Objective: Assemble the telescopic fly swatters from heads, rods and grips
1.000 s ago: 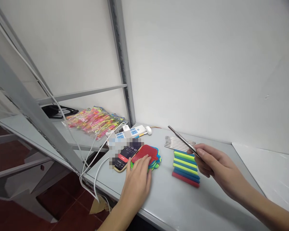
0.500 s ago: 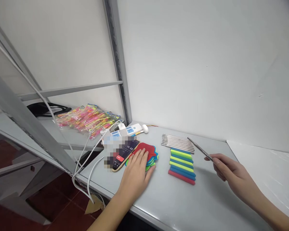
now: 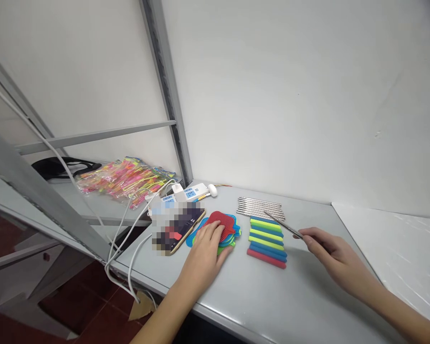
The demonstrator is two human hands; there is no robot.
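Observation:
My left hand [image 3: 205,246] rests on a stack of plastic fly swatter heads, its fingers on the red fly swatter head [image 3: 225,220] at the top and its thumb apart on the near side. Blue heads [image 3: 238,230] and green ones poke out beneath. Held between the thumb and fingers of my right hand [image 3: 324,246] is a thin metal rod [image 3: 284,224], its far tip pointing up and left above the tabletop. A row of similar silver rods [image 3: 256,206] lies behind that tip. Nearer me are several blue, yellow-green and red handle tubes [image 3: 267,258], side by side.
A phone [image 3: 186,227] lies left of the stack, partly blurred out. Behind it are a white power strip [image 3: 191,192] with plugs and a small white case [image 3: 212,190]. White cables [image 3: 131,263] hang over the table edge. Bagged colourful items [image 3: 129,179] lie beyond the metal frame [image 3: 172,105].
The red head has shifted right on the stack, showing more blue beneath, and my left fingers are more bent. My right hand has moved left with the rod, whose tip is now over the silver rods.

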